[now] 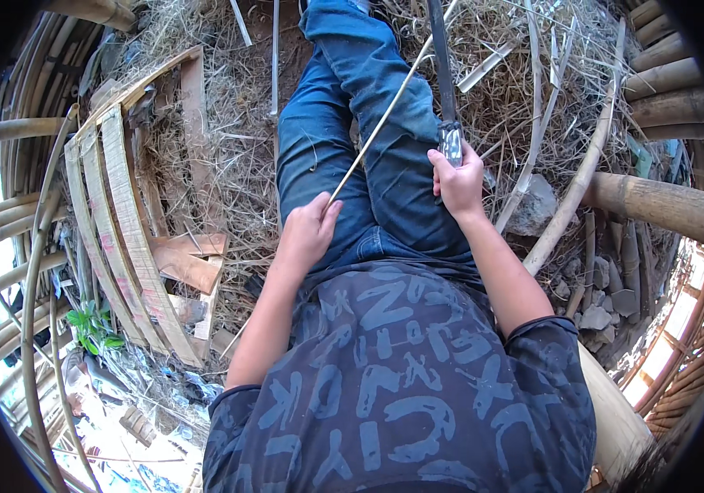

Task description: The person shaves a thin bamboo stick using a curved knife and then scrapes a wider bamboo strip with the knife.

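Over my left thigh, my left hand (307,232) is closed round the lower end of a thin, pale bamboo strip (385,121). The strip slants up and to the right across my jeans, its far end near the top of the view. My right hand (460,182) grips a machete (441,66) by its dark, shiny handle, beside my right thigh. Its long dark blade points away from me. Near the top, the strip passes close to the blade; whether they touch I cannot tell.
A broken wooden slatted crate (132,222) lies to the left on dry straw. On the right are a grey rock (533,205), a curved bamboo pole (578,197) and a thick bamboo log (656,204). Split strips (276,57) lie around my legs. Bamboo walls curve around both sides.
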The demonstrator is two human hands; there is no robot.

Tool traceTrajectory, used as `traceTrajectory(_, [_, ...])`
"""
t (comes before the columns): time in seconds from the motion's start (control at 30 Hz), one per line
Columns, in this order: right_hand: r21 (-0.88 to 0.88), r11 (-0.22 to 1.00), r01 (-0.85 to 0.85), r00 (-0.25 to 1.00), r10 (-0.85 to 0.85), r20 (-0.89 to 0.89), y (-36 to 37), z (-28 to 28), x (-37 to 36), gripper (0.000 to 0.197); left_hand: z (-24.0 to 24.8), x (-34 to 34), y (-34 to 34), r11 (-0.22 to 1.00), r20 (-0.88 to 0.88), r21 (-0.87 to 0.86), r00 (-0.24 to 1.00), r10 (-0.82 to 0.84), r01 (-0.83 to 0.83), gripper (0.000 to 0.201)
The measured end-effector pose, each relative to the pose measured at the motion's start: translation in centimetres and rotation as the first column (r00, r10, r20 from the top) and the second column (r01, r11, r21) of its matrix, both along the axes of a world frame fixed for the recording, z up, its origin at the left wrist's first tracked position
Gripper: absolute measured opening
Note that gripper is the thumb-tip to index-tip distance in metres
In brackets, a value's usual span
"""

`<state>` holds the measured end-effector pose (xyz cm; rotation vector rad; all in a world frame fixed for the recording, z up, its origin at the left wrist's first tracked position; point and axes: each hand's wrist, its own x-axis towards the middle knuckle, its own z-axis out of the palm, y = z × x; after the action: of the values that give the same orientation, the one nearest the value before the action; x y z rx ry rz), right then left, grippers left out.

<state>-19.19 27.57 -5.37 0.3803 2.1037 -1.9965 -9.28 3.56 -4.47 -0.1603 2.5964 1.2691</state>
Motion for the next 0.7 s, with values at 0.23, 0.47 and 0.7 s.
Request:
traceTrajectory(0.23, [-0.057, 0.997, 0.052, 0.998, -0.05, 0.037, 0.2, -0.1, -0.2, 0.02, -0.4, 3.6, 0.2, 0.957, -0.16, -0.288, 0.987, -0.017, -0.03, 0.024])
traceTrajectory(0.47, [-0.141, 0.981, 0.134, 0.991, -0.136, -0.002, 0.8, 0.1, 0.5, 0.021, 0.7, 7.8, -2.2, 0.923, -0.069, -0.383, 0.996, -0.059, 0.028, 0.022])
traceTrajectory(0.7, [-0.166, 0.966, 0.197, 0.979, -0.201, -0.009, 2.2, -0.1, 0.4, 0.028, 1.9, 11.9, -4.7, 0.939, 0.189, -0.338, 0.982, 0.001, 0.065, 0.02])
